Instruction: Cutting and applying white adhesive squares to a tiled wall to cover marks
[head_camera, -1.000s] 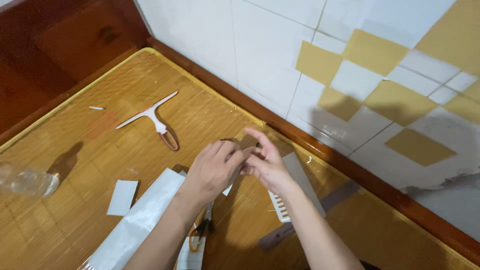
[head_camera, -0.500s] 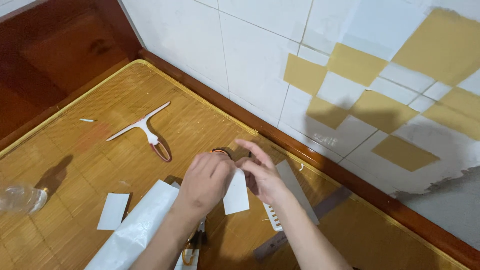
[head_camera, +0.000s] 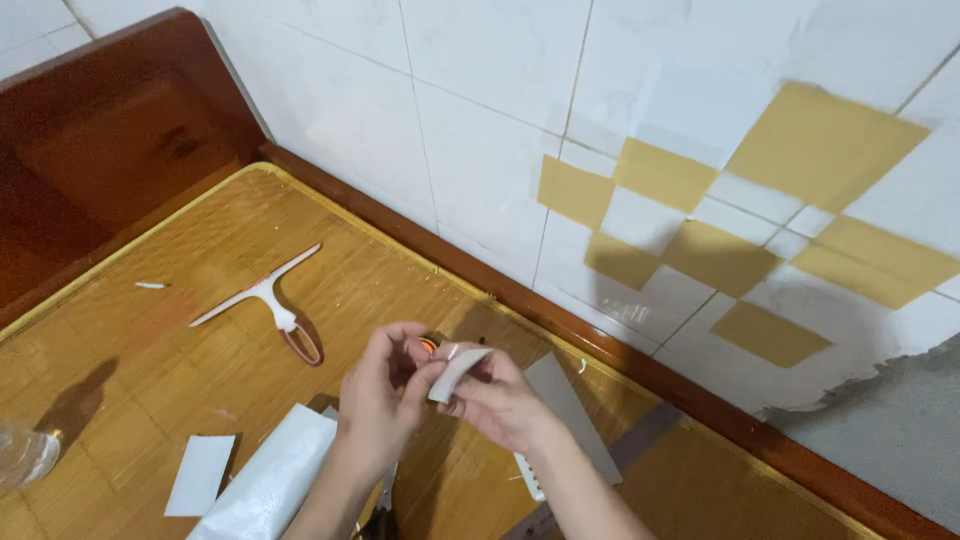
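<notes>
My left hand (head_camera: 385, 395) and my right hand (head_camera: 497, 397) meet above the bamboo mat (head_camera: 380, 290). Together they pinch a small white paper piece (head_camera: 457, 370), folded or bent between the fingertips. A small orange object (head_camera: 427, 346) shows just behind my left fingers; what it is I cannot tell. Under my right wrist lies a grey flat sheet (head_camera: 570, 410) with a white toothed edge.
A white squeegee with a pink handle loop (head_camera: 270, 297) lies to the left. A white paper slip (head_camera: 200, 474) and a white roll or bag (head_camera: 272, 488) lie near the bottom. A clear bottle (head_camera: 22, 455) is at the far left. Tiled wall with yellow squares (head_camera: 690, 200) stands behind a wooden frame.
The view has tilted up toward the wall. The white piece that hung flat between my hands is now bent and raised at my fingertips. Both hands stay close together.
</notes>
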